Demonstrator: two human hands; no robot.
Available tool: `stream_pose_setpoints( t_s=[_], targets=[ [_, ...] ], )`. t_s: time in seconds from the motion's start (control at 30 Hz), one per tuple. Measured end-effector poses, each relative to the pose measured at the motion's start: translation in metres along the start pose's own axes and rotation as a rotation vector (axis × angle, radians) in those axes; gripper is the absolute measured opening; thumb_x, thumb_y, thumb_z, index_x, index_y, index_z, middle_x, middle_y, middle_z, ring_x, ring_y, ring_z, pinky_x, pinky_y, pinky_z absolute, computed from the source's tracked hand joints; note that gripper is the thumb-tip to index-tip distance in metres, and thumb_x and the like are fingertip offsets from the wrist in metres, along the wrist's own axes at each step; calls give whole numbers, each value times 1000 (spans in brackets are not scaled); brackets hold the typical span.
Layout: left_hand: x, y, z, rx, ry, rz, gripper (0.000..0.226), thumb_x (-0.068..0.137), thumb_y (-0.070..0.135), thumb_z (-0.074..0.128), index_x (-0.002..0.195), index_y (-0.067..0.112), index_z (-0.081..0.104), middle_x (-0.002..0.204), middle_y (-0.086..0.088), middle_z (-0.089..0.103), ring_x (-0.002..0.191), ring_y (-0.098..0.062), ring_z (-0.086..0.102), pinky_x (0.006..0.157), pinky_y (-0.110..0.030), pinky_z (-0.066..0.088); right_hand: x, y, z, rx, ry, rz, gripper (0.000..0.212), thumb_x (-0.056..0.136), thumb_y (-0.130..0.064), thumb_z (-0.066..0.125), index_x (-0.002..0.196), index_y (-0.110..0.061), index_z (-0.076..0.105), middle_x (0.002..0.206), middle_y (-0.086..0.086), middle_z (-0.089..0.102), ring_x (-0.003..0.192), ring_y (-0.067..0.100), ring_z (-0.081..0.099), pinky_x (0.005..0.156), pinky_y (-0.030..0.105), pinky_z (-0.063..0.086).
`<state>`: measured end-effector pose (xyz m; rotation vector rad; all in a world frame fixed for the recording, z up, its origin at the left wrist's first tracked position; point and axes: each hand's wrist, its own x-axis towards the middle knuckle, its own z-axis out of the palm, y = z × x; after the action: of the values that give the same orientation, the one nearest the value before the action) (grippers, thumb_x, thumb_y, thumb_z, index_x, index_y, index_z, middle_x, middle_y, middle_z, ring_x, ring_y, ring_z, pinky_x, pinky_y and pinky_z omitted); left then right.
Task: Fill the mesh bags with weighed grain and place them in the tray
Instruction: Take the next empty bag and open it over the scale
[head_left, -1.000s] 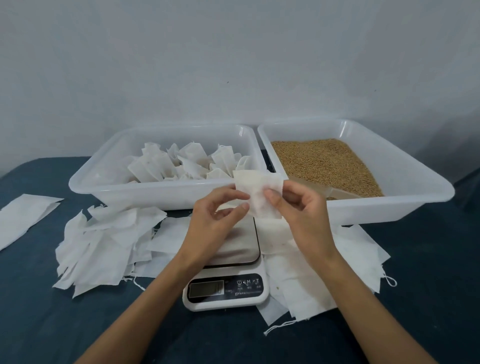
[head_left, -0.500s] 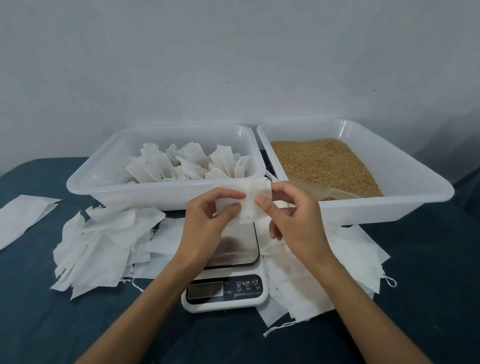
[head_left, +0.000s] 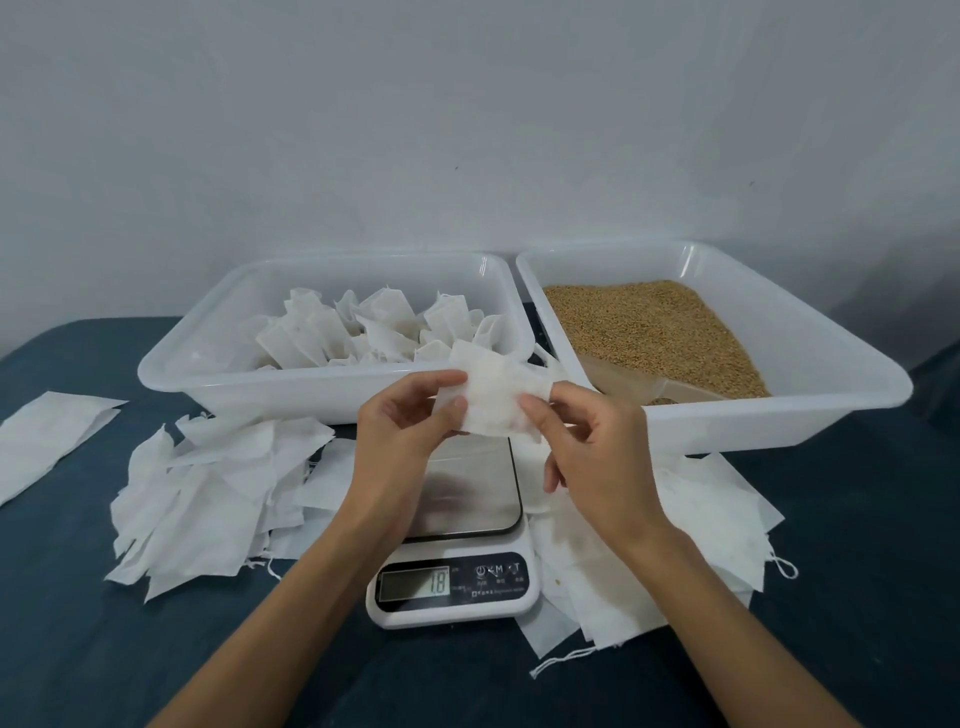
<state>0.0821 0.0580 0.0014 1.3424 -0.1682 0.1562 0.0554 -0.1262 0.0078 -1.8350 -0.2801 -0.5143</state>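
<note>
A small white mesh bag (head_left: 494, 395) is held above the kitchen scale (head_left: 467, 493), in front of the two trays. My left hand (head_left: 410, 431) pinches its left edge and my right hand (head_left: 592, 457) pinches its right edge. Behind it, the left white tray (head_left: 322, 387) holds several filled white bags (head_left: 363, 327). The right white tray (head_left: 779, 410) holds brown grain (head_left: 644, 327) with a pale scoop (head_left: 628, 382) lying in it. The scale's display (head_left: 415, 583) shows a reading.
Loose flat empty bags lie piled on the dark blue table, left of the scale (head_left: 208, 493) and right of it (head_left: 691, 530). One more white sheet (head_left: 47, 441) lies at the far left. A grey wall stands behind the trays.
Both hands have kept hold of the bag and worked it between the fingers. It has turned from upright to lying crosswise and sits slightly lower and more to the left.
</note>
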Motion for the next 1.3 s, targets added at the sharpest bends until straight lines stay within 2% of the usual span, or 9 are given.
stream_pose_setpoints(
  t_s=[0.13,0.3,0.47,0.63,0.9,1.03,1.1,1.2,1.3],
  targets=[
    [1,0,1,-30,30,-56,24,92,-1,73,101,19,82,94,-4,78,85,-16,70,80,-22,58,1,-2,-2,-88,118,-59,44,97,-30,68,58,-17,52,47,-4,51,34,17,54,46,20,39],
    [-3,5,4,-127,-61,-97,34,93,-8,67,100,21,84,92,4,75,89,-15,71,82,-25,58,1,-4,1,100,-1,-45,33,96,-34,69,71,-14,61,61,-5,50,41,22,60,42,28,41],
    [2,9,2,-327,-69,-219,25,86,-5,68,101,10,81,97,-4,77,89,-14,75,76,-22,59,1,-3,0,96,10,-46,42,99,-43,60,86,-3,67,67,17,63,44,21,66,43,45,45],
    [6,4,-1,-365,-106,-291,28,75,4,74,102,9,82,98,-5,77,88,-13,73,75,-22,59,2,-5,-7,8,19,-91,45,99,-37,63,61,-16,52,49,6,46,44,16,67,44,45,45],
    [10,3,-7,-379,-51,-310,25,80,-2,74,103,7,79,99,-6,77,86,-13,73,75,-22,59,8,-11,-18,2,-78,-34,46,100,-36,59,61,-19,43,55,3,35,48,22,69,41,53,40],
    [7,6,-9,189,131,36,19,91,6,76,108,15,75,108,6,75,89,-5,70,81,-22,56,18,-24,-31,-150,-171,-121,41,100,-38,60,64,-19,55,54,9,47,45,15,67,42,43,42],
    [2,9,-6,328,-48,209,43,85,26,84,125,25,69,124,16,69,115,-1,64,98,-23,51,29,-35,-35,-269,-281,-133,43,100,-42,59,63,-21,56,50,8,48,42,12,65,45,23,39],
    [-11,6,9,473,-352,183,80,76,39,90,146,39,51,141,23,59,137,1,50,113,-20,37,43,-52,-31,-423,-466,-125,41,100,-43,58,63,-27,58,45,-3,51,39,10,63,49,19,38],
    [-17,-4,15,496,-304,236,56,82,21,86,130,31,61,124,21,68,120,0,60,97,-13,42,51,-66,-20,-483,-659,-73,34,99,-50,56,74,-30,68,59,0,62,42,12,66,50,25,43]
  ],
)
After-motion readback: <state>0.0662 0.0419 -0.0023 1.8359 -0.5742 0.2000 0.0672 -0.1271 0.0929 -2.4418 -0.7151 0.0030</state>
